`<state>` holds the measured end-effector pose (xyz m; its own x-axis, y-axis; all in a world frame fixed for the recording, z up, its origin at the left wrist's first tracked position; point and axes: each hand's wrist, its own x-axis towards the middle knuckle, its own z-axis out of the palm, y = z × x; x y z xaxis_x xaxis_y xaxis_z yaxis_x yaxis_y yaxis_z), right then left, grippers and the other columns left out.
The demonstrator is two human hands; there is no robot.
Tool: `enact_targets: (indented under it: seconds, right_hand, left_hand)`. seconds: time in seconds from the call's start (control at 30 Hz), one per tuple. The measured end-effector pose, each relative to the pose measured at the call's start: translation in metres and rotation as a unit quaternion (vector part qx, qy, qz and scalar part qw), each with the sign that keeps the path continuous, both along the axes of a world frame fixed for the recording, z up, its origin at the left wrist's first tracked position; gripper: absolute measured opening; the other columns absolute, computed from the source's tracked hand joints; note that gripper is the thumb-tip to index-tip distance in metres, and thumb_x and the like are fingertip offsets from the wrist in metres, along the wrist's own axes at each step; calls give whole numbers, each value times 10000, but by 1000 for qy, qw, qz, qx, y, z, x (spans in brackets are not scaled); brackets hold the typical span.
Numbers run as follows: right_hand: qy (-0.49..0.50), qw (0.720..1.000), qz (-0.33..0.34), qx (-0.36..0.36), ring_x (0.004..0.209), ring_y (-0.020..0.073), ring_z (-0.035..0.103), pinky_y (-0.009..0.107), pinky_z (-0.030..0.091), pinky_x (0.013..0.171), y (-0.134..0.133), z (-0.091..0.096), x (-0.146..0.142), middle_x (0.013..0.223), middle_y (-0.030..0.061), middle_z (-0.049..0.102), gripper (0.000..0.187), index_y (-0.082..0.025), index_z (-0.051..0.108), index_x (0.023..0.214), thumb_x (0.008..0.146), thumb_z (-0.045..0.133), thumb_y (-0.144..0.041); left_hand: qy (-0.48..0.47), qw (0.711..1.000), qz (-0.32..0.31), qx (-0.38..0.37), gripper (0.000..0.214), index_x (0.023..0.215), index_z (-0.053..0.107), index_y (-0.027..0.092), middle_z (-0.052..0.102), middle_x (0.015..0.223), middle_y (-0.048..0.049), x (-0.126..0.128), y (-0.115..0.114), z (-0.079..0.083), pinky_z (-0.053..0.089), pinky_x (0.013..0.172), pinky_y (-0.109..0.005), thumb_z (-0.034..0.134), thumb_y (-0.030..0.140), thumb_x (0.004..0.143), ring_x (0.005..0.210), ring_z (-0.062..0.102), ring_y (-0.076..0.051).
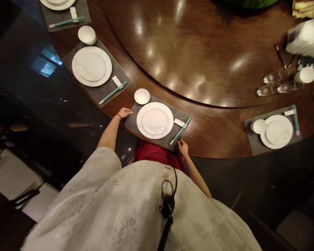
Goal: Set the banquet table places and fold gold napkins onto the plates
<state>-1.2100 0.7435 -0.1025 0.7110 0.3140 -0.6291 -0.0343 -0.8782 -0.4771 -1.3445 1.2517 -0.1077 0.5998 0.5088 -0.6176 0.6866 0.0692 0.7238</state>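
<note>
Fingers (pixel 131 112) of 2 hands (pixel 124 112) (pixel 182 148) pinching 1 gray placemat (pixel 131 121), 2 stacked plates (pixel 155 120) atop, 1 bowl (pixel 142 96) alongside

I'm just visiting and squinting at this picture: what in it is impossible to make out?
All in the head view:
Whether the left hand and right hand pinch the placemat or only touch its edge: too small to tell.
The full top-left plate: cut off by the top edge.
What the green thing is: also cut off there.
What the white bundle holds: too blurred.
</note>
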Motion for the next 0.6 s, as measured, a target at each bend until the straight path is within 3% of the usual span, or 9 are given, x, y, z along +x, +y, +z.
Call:
enact_targets:
  seconds: [0.27, 0.43, 0.6]
  right_hand:
    - [-51, 997, -4, -54, 702, 202, 603, 255, 387, 637, 10, -3, -1, 776, 72, 682, 252, -205, 564, 791, 917, 434, -380]
    - [-66, 995, 4, -78, 770, 214, 605, 260, 397, 676, 14, -11, -6, 845, 85, 695, 251, -203, 601, 845, 940, 434, -364]
    - [-53, 996, 19, -75, 797, 197, 630, 245, 423, 711, 11, -6, -7, 864, 81, 709, 256, -193, 634, 886, 962, 446, -350]
  left_hand:
    - [25, 1000, -13, 10, 426, 572, 576, 144, 396, 474, 48, -20, 2, -19, 346, 504, -217, 827, 487, 598, 509, 366, -83]
    - [47, 998, 12, 31, 457, 632, 624, 118, 477, 519, 25, -22, 5, -25, 402, 531, -217, 862, 496, 533, 568, 449, -101]
    - [67, 996, 49, 43, 388, 675, 628, 119, 496, 526, 27, -20, 1, -25, 394, 522, -212, 822, 445, 596, 556, 459, -101]
